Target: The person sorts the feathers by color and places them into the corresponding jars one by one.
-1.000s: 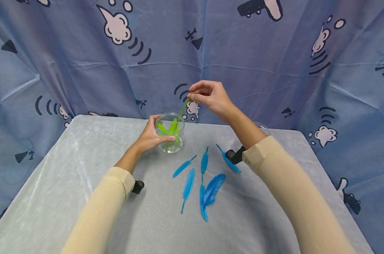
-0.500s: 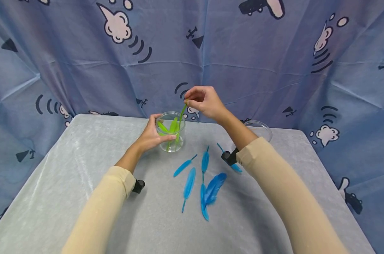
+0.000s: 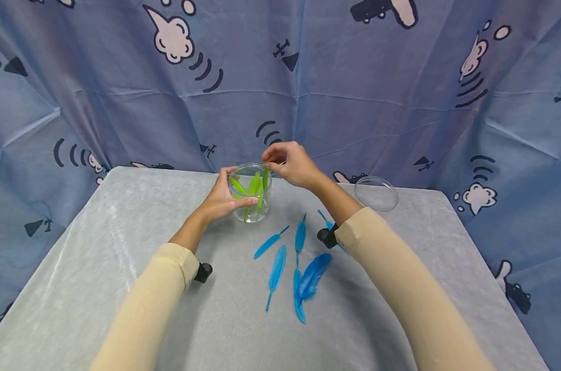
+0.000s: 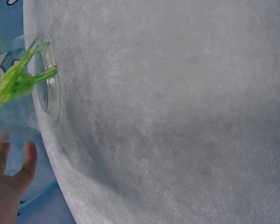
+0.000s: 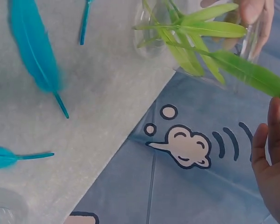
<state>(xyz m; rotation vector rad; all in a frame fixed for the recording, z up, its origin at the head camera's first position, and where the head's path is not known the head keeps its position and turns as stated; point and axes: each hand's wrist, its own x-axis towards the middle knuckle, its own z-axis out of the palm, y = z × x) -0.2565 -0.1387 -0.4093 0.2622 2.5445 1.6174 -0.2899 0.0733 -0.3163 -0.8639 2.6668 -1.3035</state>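
Note:
A clear jar (image 3: 250, 214) stands at the table's back edge with several green feathers (image 5: 184, 56) leaning inside, quills down. My left hand (image 3: 219, 202) holds the jar from the left, thumb across its front. Over the rim, my right hand (image 3: 291, 164) pinches another green feather (image 5: 254, 74) by its upper tip, and the quill end reaches down into the jar. In the right wrist view the fingertips of this hand are at the feather's tip. The left wrist view shows the jar's base (image 4: 49, 100) at the tabletop.
Several blue feathers (image 3: 276, 270) lie scattered on the grey-covered table (image 3: 225, 319), in front and to the right of the jar. One is partly hidden under my right wrist. A clear round-rimmed container (image 3: 386, 207) stands back right. A patterned curtain (image 3: 345, 93) hangs behind.
My right hand has come down and slightly left toward the jar, lowering the green feather farther into it. The left hand keeps its hold on the jar. More of the clear container shows.

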